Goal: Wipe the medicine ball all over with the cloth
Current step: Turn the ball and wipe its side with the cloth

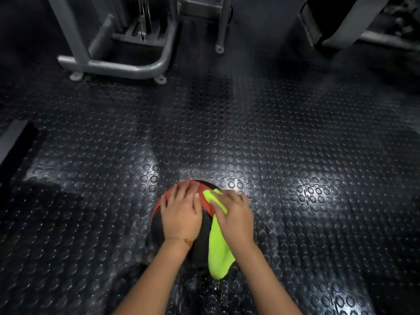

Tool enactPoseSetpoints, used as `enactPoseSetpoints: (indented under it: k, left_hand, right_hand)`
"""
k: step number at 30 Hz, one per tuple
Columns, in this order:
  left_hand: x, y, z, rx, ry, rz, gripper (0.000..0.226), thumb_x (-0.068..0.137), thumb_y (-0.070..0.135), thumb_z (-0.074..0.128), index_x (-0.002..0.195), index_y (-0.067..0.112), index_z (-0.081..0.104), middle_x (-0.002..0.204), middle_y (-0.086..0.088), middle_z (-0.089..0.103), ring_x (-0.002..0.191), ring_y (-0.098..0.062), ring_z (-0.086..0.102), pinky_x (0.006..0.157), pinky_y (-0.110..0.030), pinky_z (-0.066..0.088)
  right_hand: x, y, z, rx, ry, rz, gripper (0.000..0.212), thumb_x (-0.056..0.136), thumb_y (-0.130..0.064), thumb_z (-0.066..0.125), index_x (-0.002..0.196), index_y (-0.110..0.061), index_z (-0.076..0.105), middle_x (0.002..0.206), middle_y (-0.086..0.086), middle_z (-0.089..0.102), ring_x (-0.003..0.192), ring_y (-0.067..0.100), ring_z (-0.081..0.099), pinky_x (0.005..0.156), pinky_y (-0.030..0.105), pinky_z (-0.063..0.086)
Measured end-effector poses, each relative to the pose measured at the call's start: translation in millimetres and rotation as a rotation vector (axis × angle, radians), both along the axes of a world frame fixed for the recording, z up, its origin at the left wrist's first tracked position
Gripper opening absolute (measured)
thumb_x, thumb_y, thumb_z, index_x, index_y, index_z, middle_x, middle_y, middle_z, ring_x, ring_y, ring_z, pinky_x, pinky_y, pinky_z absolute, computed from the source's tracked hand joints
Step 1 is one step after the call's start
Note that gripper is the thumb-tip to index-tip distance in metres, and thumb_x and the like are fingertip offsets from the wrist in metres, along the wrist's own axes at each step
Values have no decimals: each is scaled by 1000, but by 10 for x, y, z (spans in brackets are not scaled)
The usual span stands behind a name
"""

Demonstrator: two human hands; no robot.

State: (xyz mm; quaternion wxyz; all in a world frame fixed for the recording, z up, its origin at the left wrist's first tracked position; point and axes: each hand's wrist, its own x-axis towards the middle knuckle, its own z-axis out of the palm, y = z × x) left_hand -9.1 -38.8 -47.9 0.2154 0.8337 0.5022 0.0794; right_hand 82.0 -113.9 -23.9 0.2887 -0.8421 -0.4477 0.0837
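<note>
My left hand [181, 214] lies flat on the ball [204, 242], fingers straight, over its red top. My right hand [234, 217], fingers spread, presses the cloth [218, 253] against the ball's right side. The ball sits on the floor [295, 155], near me.

Glossy studded black floor [295, 155], grey machine frame [109, 64]

Green cloth [218, 251] — over medicine ball [202, 235]
</note>
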Motion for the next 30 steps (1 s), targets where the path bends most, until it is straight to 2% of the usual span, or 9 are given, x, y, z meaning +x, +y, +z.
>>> enactPoseSetpoints:
  k: [2,5,6,11,16,21,26,28,30]
  left_hand:
    - [-82,38,-19,8,-35,12,66,84,46,6,133,30,48,142,5,46,134,-20,36,111,-42,22]
    - [-191,104,-33,-19,-80,17,68,83,47,5,135,31,46,144,6,43,136,-19,34,113,-39,22]
    - [-209,124,-31,-30,-86,23,68,83,47,6,135,31,46,144,6,43,135,-19,34,113,-38,22]
    - [-296,262,-94,-109,-155,58,58,87,43,15,135,31,46,143,5,44,135,-18,34,113,-40,24]
    - [-340,158,-68,-101,-157,69,59,88,44,14,135,30,47,143,6,44,135,-18,33,115,-39,21]
    - [-222,298,-59,-123,-158,109,67,83,49,8,132,31,50,141,5,47,133,-18,36,111,-42,26]
    - [-172,186,-22,-117,-107,223,61,86,42,12,134,27,47,144,1,44,134,-22,35,111,-43,27]
    - [-145,135,26,-157,-59,302,53,92,36,17,137,24,43,147,-2,38,137,-26,29,110,-49,25]
    - [-115,165,68,-224,-19,330,47,97,30,23,141,20,35,151,-3,29,140,-27,20,109,-57,20]
  right_hand:
    - [105,-136,-95,-28,32,5,30,85,-37,53,106,-23,69,104,1,68,92,25,59,83,29,43]
    - [241,-203,-210,-169,383,-360,32,89,-31,58,114,-13,64,119,8,64,107,28,58,85,33,46]
    - [199,-205,-210,-169,410,-392,33,89,-30,59,115,-11,64,118,8,64,107,27,59,84,33,46]
    - [-159,-95,-55,1,182,-171,30,88,-36,55,111,-20,67,108,-1,64,98,21,56,80,31,44]
    - [188,97,-171,-240,314,-352,35,89,-37,56,112,-11,63,106,11,67,96,29,62,77,33,49]
    - [-314,-284,-102,43,51,-89,27,85,-35,54,107,-28,68,101,-4,65,87,17,57,72,25,46]
    - [115,-33,-239,-154,385,-488,32,89,-35,56,116,-18,62,115,6,65,103,27,59,79,31,45]
    - [55,34,-138,-140,262,-378,32,88,-36,57,114,-18,64,112,2,65,102,25,59,80,31,47]
    - [-133,29,-48,-15,46,-122,25,85,-35,55,105,-25,69,101,-3,67,91,22,61,74,28,48]
